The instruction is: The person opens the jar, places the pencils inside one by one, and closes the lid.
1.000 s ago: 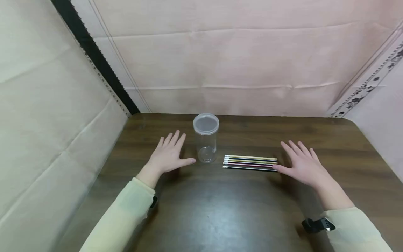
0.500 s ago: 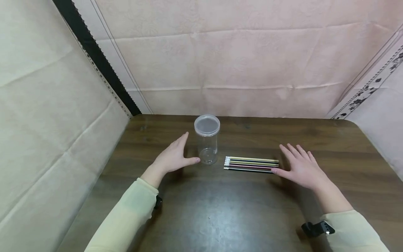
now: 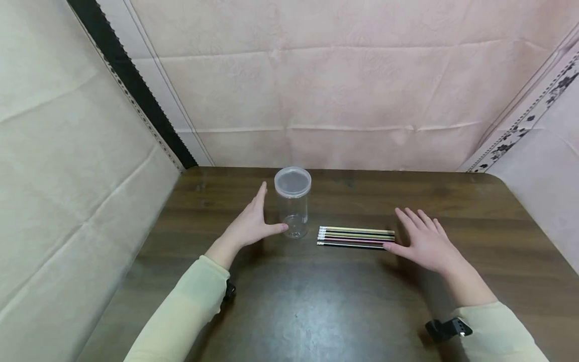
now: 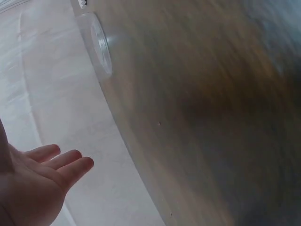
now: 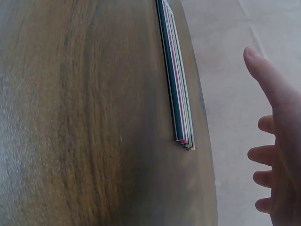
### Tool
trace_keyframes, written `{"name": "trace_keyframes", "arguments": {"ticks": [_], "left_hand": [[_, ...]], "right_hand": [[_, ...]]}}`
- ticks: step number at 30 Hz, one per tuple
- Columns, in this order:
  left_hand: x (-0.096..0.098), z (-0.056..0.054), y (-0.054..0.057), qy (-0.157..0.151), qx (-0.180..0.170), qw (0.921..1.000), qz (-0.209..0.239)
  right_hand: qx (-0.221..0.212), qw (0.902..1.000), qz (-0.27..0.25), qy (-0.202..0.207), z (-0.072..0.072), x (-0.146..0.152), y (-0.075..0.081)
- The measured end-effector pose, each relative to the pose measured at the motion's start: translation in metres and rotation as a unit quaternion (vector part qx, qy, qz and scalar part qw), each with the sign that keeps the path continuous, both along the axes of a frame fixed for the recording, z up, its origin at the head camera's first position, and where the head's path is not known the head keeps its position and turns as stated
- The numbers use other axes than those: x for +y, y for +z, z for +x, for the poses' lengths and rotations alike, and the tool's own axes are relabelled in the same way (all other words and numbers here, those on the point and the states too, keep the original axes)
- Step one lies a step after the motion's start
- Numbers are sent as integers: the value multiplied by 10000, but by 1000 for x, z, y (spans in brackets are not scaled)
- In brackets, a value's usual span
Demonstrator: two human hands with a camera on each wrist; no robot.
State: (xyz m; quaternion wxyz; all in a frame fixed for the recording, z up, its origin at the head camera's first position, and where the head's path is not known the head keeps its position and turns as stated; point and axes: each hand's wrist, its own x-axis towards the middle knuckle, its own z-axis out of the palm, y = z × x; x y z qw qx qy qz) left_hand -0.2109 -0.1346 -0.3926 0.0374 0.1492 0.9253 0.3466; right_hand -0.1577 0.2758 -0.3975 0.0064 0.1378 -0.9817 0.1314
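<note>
A clear plastic jar with a translucent lid stands upright towards the back of the table. My left hand is at its left side, thumb stretched out in front of the jar and fingers straight; whether the thumb touches it I cannot tell. In the left wrist view only the jar's lower part shows, apart from the fingers. Several pencils lie side by side to the right of the jar. Over their right end hovers my right hand, fingers spread, holding nothing; the right wrist view shows it apart from the pencils.
The brown wooden table has rounded back corners. Pale cloth hangs behind it and at both sides, with a dark strip at the left. Black camera straps show at the wrists.
My left hand has turned from palm-down with spread fingers to a side-on pose and come closer to the jar. The right hand, jar and pencils stay about the same.
</note>
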Motion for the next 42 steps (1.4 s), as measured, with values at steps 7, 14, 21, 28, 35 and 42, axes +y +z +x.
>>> {"name": "trace_keyframes", "arguments": {"ticks": [7,14,21,28,35,42], "left_hand": [[10,-5,-1,177,-125,9969,761],[22,-10,-6,282,-153,9896,1401],[31,-13,-12,404,25,9836,1759],[35,-15,-14,371,-45,9754,2173],[39,-19,-17,231,-59,9696,2437],[42,-20,-23,69,-485,9674,2486]], "right_hand": [[-59,10000,-40,4,-2,-3,1],[-137,9999,-46,-28,1,-5,-1],[-165,9999,-10,-25,1,-5,-3],[-209,9997,-63,-60,1,-3,-2],[-198,9997,-24,-111,-1,-1,-2],[-174,9998,-56,-77,-1,-3,-5]]}}
